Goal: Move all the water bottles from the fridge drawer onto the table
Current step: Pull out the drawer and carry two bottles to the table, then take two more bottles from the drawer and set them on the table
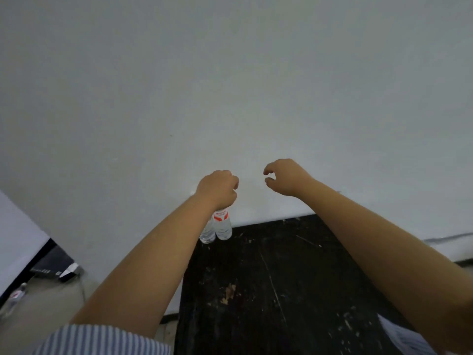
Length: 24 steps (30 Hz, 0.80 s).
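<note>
1. Left hand (217, 188) grips two water bottles (222, 224) by their tops, probably to carry both at once.
2. Right hand (284, 176) hangs loosely curled, holding nothing.
3. The bottles' bases sit at the black worktop's (268, 278) far edge by the wall; whether they rest on it is unclear.

3 water bottles (223, 224) – 2 hands (217, 188), 1 table (268, 278).

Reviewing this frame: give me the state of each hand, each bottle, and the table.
left hand: curled around the tops of two bottles at the table's far edge.
two bottles: upright, side by side, bases on or just above the table; cannot tell which.
right hand: empty, fingers loosely curled, raised above the table.
black table: scuffed and scratched.
third bottle: blurred, at lower left, off the table.
</note>
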### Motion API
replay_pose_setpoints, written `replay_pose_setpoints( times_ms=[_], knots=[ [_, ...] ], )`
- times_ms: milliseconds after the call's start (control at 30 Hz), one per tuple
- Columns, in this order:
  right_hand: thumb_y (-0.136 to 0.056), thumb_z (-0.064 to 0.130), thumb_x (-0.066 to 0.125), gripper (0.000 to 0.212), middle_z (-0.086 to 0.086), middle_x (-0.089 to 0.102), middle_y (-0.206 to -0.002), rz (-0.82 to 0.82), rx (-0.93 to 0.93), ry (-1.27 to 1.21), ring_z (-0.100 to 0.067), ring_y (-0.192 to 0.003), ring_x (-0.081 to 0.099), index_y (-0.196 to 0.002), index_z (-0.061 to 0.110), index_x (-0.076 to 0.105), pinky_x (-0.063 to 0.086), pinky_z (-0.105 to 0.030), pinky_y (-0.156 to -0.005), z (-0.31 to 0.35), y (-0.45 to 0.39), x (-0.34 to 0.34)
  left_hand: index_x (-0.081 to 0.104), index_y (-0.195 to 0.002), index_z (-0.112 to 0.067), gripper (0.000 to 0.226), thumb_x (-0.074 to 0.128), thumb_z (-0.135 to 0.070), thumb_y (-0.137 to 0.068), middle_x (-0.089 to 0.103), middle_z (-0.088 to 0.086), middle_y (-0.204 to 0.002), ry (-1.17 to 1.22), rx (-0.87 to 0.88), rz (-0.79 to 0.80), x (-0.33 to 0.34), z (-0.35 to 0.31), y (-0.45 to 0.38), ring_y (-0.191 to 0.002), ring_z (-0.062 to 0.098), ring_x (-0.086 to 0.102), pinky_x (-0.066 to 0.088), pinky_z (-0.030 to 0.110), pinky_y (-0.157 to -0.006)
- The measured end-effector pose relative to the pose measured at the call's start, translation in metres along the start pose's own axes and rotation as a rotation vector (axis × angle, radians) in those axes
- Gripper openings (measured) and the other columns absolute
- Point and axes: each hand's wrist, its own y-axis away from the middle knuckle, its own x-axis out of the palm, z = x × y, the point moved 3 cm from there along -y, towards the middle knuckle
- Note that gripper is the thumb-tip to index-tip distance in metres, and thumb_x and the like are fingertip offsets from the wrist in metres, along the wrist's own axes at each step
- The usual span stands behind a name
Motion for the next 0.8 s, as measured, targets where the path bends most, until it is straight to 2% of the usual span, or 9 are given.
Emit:
replay_pose_setpoints(
  times_ms=[167,300,433,533,667,800],
  knots=[
    [-0.093,0.020,0.043,0.037,-0.012,0.052,-0.132,-0.122,0.123,0.115,-0.027,-0.121,0.047,-0.127,0.009,0.050,0.040,-0.037,-0.100,-0.026,0.112,-0.062,0.057,-0.115,-0.006,0.030,0.041,-0.012,-0.090,0.055,0.013,-0.120,-0.061,0.140,-0.093,-0.043,-0.089,0.037,-0.108,0.030,0.053,0.045,0.035,-0.081],
    [-0.092,0.021,0.044,0.036,-0.013,0.053,-0.129,-0.202,0.302,0.188,-0.029,-0.120,0.047,-0.125,0.010,0.052,0.039,-0.038,-0.099,-0.058,0.231,-0.093,0.058,-0.113,-0.005,0.029,0.042,-0.013,-0.090,0.057,0.014,-0.116,-0.070,0.343,-0.136,-0.056,-0.184,0.086,-0.103,0.030,0.055,0.047,0.036,-0.081],
    [-0.091,0.021,0.045,0.035,-0.012,0.055,-0.126,-0.250,0.533,0.211,-0.028,-0.120,0.047,-0.123,0.012,0.053,0.040,-0.036,-0.097,-0.095,0.361,-0.122,0.059,-0.111,-0.006,0.028,0.044,-0.014,-0.090,0.058,0.013,-0.115,-0.058,0.567,-0.120,-0.066,-0.303,0.141,-0.102,0.030,0.057,0.050,0.037,-0.087],
    [-0.090,0.019,0.045,0.034,-0.013,0.057,-0.124,-0.291,0.716,0.227,-0.029,-0.116,0.050,-0.121,0.011,0.056,0.042,-0.035,-0.094,-0.123,0.471,-0.145,0.060,-0.109,-0.006,0.026,0.045,-0.016,-0.090,0.060,0.011,-0.113,-0.035,0.760,-0.144,-0.079,-0.405,0.189,-0.099,0.028,0.058,0.049,0.034,-0.081],
    [-0.086,0.014,0.048,0.031,-0.019,0.061,-0.117,-0.339,0.940,0.270,-0.034,-0.110,0.053,-0.112,0.004,0.062,0.046,-0.036,-0.091,-0.157,0.620,-0.173,0.060,-0.111,-0.008,0.028,0.045,-0.018,-0.090,0.059,0.012,-0.117,0.050,0.973,-0.100,-0.095,-0.542,0.266,-0.105,0.030,0.056,0.047,0.036,-0.083],
    [-0.089,0.017,0.048,0.035,-0.012,0.054,-0.130,-0.391,1.110,0.284,-0.029,-0.120,0.047,-0.122,0.012,0.056,0.040,-0.034,-0.095,-0.188,0.751,-0.197,0.062,-0.108,-0.007,0.027,0.046,-0.017,-0.089,0.059,0.016,-0.116,0.071,1.149,-0.124,-0.104,-0.662,0.334,-0.106,0.033,0.056,0.048,0.035,-0.082]
  ],
)
